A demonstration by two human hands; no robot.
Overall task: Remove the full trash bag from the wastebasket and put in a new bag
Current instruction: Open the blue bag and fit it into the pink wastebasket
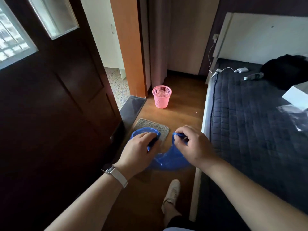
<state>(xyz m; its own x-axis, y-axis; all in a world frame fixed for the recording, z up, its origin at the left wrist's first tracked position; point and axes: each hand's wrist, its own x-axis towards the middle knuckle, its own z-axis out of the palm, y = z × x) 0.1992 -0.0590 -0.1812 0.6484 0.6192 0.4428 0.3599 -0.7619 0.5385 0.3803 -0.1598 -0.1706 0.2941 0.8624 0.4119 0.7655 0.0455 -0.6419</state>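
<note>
Down low, one foot in a pale shoe (171, 195) stands on the wooden floor (181, 114). Two bare arms reach out over it, and the left wrist wears a watch with a white band (116, 175). Both hands hold one thin blue bag (168, 162) in the air between them. The left hand (141, 147) has its fingers curled round one side of the bag's edge. The right hand (191, 145) pinches the other side with its fingers bent tight (the bag hangs down soft and see-through under them). Just past the hands a small grey mat (150, 125) lies on the floor. Farther on, well apart from the bag, the pink wastebasket (162, 96) stands upright by the doorway. A dark door (50, 97) is on the left and a bed with a dark cover (250, 114) is on the right.
</note>
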